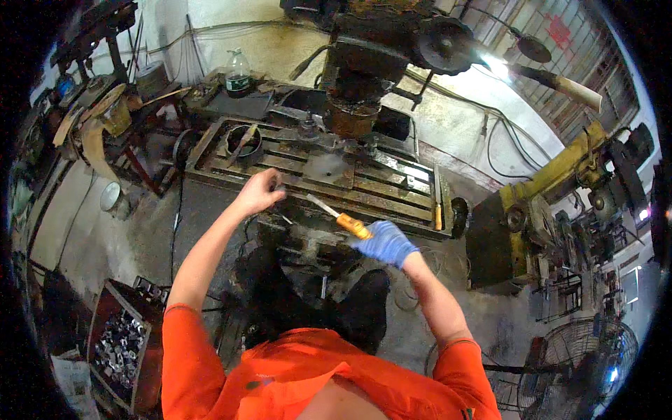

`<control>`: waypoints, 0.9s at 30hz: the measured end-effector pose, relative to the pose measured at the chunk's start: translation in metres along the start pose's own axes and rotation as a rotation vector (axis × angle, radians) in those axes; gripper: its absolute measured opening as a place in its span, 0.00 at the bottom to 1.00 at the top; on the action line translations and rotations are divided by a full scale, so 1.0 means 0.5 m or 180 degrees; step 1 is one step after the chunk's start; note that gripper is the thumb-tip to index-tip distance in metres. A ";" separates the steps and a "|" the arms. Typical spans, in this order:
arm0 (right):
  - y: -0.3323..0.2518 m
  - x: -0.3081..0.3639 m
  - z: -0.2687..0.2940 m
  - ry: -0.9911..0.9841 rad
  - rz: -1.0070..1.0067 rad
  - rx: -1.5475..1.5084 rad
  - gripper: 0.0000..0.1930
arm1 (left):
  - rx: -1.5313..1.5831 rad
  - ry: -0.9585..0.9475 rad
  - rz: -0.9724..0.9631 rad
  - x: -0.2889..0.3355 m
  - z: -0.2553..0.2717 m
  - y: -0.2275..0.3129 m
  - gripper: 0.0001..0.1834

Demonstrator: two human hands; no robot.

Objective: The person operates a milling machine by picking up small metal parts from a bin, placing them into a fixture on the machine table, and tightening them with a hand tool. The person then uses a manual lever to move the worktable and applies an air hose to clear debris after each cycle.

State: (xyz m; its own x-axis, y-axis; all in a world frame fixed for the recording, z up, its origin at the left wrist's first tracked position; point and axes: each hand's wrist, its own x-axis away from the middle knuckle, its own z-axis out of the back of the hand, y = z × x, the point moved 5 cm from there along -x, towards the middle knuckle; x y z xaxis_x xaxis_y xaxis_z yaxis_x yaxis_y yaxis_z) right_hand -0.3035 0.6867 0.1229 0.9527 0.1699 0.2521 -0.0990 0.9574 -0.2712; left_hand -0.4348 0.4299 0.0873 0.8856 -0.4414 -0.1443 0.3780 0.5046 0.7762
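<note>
At the near left, a brown open crate (142,367) holds a heap of small metal parts (117,350), and at the near right stands a wire-guarded fan (595,360). Farther on, right of the middle, the right hand (386,243), in a blue glove, has its fingers wrapped around the near end of a yellow-handled tool (352,225); the rest of the handle and the metal blade reach out beyond those fingers, toward the far left. Its tip stands to the right of the bare left hand (260,192), near but apart. The left fingers are curled narrowly together; something small and dark seems to show at their tips, too blurred to name. Just beyond both hands spreads a slotted machine table (392,215), with a dark pot (257,150) and a brush (245,138) in it on the left. Far left stands a clear plastic jug (238,75).
</note>
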 end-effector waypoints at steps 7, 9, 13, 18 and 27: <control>0.177 -0.043 0.023 0.1328 0.0157 -0.2035 0.17 | -0.1228 0.0244 -0.0743 -0.198 -0.106 0.077 0.15; 0.206 -0.054 -0.031 0.1465 0.0037 -0.2067 0.17 | -0.1150 0.0252 -0.0818 -0.214 -0.128 0.081 0.14; 0.243 -0.085 -0.158 0.1559 -0.0398 -0.2887 0.16 | -0.1618 0.0622 -0.0953 -0.199 -0.128 0.079 0.10; 0.260 -0.079 -0.215 0.0754 -0.1291 -0.2522 0.18 | -0.1766 0.0614 -0.0666 -0.187 -0.109 0.067 0.10; 0.285 0.031 -0.163 0.1183 -0.0941 -0.2541 0.23 | -0.1520 0.0647 -0.0793 -0.273 -0.169 0.081 0.13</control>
State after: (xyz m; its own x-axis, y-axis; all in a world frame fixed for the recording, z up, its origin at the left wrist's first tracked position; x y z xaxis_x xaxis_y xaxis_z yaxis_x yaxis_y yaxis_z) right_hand -0.2796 0.8067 0.0122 0.9522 -0.2732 0.1366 0.2584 0.4820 -0.8372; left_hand -0.5179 0.5732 0.0864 0.7705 -0.4622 -0.4390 0.6199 0.7036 0.3473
